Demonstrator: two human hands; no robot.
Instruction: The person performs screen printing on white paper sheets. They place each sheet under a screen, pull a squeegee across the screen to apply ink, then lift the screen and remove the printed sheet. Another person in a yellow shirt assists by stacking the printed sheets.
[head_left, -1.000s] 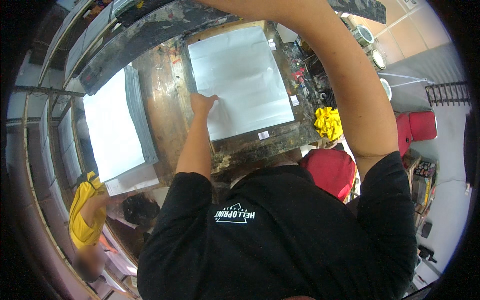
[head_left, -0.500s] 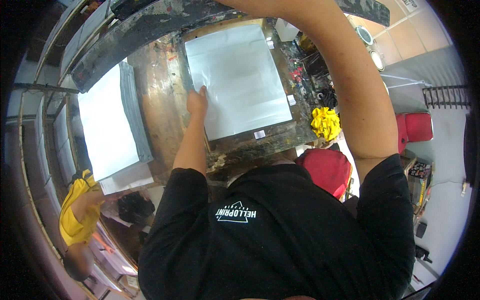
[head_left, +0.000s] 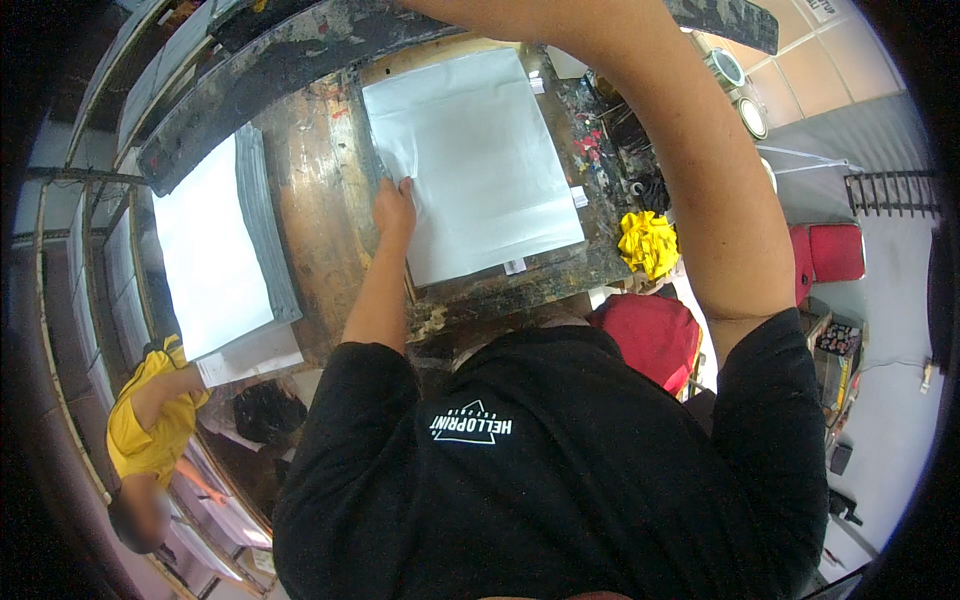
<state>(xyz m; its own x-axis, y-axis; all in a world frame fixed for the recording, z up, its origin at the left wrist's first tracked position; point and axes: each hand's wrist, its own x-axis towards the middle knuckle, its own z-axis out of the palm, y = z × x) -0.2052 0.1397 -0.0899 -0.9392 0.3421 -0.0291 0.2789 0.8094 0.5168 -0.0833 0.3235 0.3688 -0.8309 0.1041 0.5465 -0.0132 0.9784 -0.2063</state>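
A glossy silver-white plastic sheet (head_left: 480, 160) lies on the worn worktable, with a crease running in from its left edge. My left hand (head_left: 395, 208) is closed on that edge, thumb on top and fingers mostly hidden. Small white tabs (head_left: 515, 266) poke out from under the sheet's near and right edges. My right forearm (head_left: 700, 170) reaches across the upper right, its hand beyond the top of the picture.
To the left stands a thick stack of similar sheets (head_left: 215, 240). A dark curved beam (head_left: 290, 65) spans the far side. Yellow crumpled cloth (head_left: 648, 245) sits at the right, near a red seat (head_left: 650, 335). A person in yellow (head_left: 150, 430) is at lower left.
The sheet has shifted slightly toward me and left, now partly covering the white tabs. My right forearm has moved a little left. The person in yellow has shifted, with another arm showing.
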